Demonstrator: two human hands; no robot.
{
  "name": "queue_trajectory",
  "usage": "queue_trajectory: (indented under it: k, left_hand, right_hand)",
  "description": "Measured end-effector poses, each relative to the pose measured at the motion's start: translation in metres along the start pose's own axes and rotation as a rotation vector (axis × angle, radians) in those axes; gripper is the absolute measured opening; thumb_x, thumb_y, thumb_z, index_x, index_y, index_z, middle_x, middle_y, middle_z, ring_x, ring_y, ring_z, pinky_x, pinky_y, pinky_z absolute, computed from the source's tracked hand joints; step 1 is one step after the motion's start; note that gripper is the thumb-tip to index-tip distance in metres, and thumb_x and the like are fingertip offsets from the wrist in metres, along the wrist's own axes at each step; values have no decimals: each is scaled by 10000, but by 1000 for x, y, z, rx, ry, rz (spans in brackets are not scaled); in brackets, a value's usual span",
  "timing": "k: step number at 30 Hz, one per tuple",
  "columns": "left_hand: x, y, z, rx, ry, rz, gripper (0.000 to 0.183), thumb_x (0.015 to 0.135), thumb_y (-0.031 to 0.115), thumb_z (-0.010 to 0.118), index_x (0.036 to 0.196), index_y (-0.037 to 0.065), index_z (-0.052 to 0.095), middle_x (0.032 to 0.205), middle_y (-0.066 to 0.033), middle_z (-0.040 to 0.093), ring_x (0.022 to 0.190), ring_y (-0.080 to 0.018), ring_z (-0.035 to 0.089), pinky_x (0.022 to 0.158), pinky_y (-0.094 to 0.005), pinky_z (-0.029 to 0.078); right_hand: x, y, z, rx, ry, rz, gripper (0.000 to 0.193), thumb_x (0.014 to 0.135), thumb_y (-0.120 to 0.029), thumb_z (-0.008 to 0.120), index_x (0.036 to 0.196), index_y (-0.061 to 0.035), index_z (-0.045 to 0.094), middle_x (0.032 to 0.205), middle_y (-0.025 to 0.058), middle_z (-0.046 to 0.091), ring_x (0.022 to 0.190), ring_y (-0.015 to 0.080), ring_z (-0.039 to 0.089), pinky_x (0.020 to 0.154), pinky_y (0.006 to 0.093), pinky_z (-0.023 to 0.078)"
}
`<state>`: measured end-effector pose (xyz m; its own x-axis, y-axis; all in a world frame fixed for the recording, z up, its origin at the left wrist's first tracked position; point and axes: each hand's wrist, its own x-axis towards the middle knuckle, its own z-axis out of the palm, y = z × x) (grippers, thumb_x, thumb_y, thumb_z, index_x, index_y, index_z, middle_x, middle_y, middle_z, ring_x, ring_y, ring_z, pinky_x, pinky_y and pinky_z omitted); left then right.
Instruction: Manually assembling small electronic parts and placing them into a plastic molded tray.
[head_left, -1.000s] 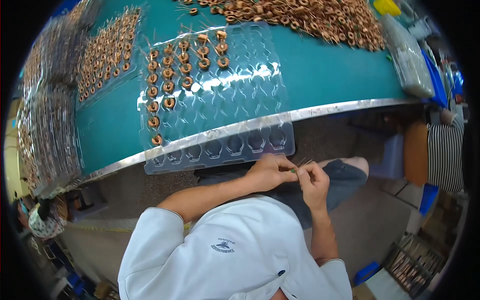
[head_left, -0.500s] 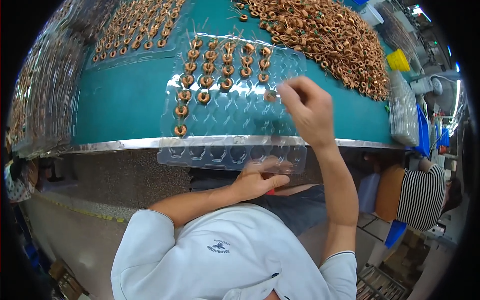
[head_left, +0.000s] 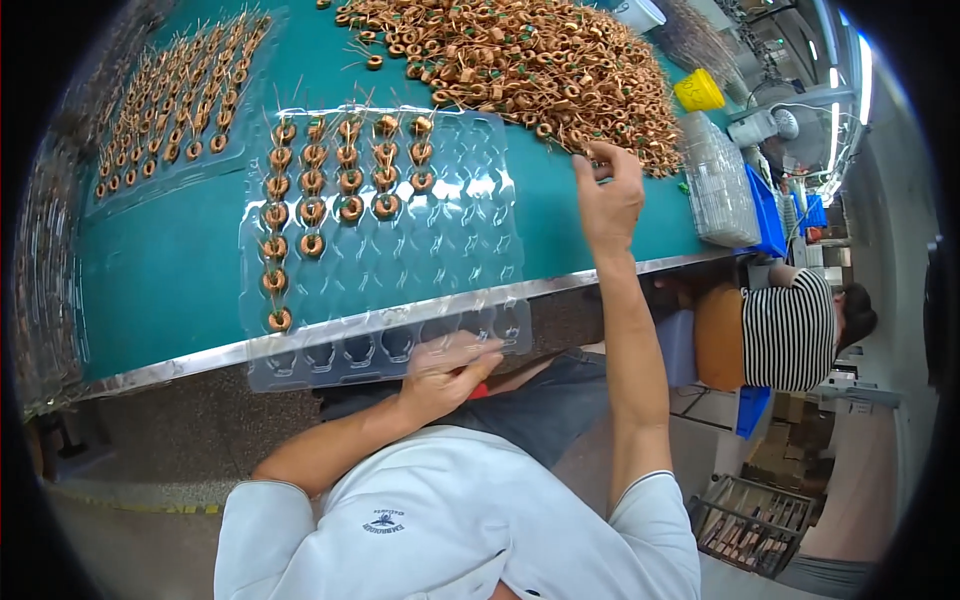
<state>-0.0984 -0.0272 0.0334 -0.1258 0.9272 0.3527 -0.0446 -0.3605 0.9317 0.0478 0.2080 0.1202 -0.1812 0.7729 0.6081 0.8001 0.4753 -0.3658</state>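
Note:
My left hand (head_left: 440, 380) is at the near edge of a clear plastic tray (head_left: 400, 262), its fingers closed on the rim and seen partly through the plastic. Copper-wound ring coils (head_left: 350, 180) with upright wire ends sit in the tray's pockets, in columns of uneven length at its far left part. Farther right, my right hand (head_left: 612, 195) is over the near edge of a big heap of loose coils (head_left: 540, 70). Its thumb and forefinger are apart, and no coil shows between them.
A filled tray of coils (head_left: 180, 110) lies at the left, beside tall stacked trays (head_left: 45, 270). Stacked clear trays (head_left: 718, 185), a yellow container (head_left: 699, 90) and a blue bin (head_left: 765, 215) stand at the right. A person in a striped top (head_left: 790, 328) sits beyond the metal table edge (head_left: 200, 362).
My right hand has left the tray for the coil heap and no longer shows a coil. The tray's fourth column has one more coil. The whole view has shifted.

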Motion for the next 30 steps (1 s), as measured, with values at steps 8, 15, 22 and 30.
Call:
queue_trajectory:
  k: [8, 15, 22, 30]
  left_hand:
    - [2, -5, 4, 44, -90, -44, 163, 814, 60, 726, 972, 17, 720, 734, -105, 636, 659, -231, 608, 597, -326, 468]
    - [-7, -14, 18, -18, -200, -121, 184, 846, 116, 702, 1007, 28, 718, 875, -122, 692, 740, -225, 635, 671, -311, 495]
    - [2, -8, 45, -18, -405, -370, 218, 884, 149, 677, 1054, 16, 698, 920, -71, 679, 755, -147, 629, 658, -269, 481]
    - [11, -13, 85, -550, -302, -690, 450, 934, 140, 651, 1338, 12, 500, 1063, -41, 583, 906, -84, 554, 807, -232, 480]
  right_hand:
    - [11, 68, 7, -26, -122, 13, 274, 813, -127, 729, 1065, -47, 654, 972, 114, 647, 728, 225, 639, 688, 338, 524]
    - [-3, 77, -28, 192, 18, 140, 166, 876, -131, 653, 984, -10, 686, 868, 122, 696, 701, 205, 673, 643, 316, 527]
    - [-24, 84, -81, 609, 83, 434, 206, 946, -115, 584, 1079, 28, 650, 839, 52, 639, 706, 90, 607, 599, 238, 540]
    - [-161, 31, -125, 1147, -129, 629, 207, 966, -62, 531, 1112, 61, 611, 832, 92, 635, 688, 130, 621, 619, 253, 537]
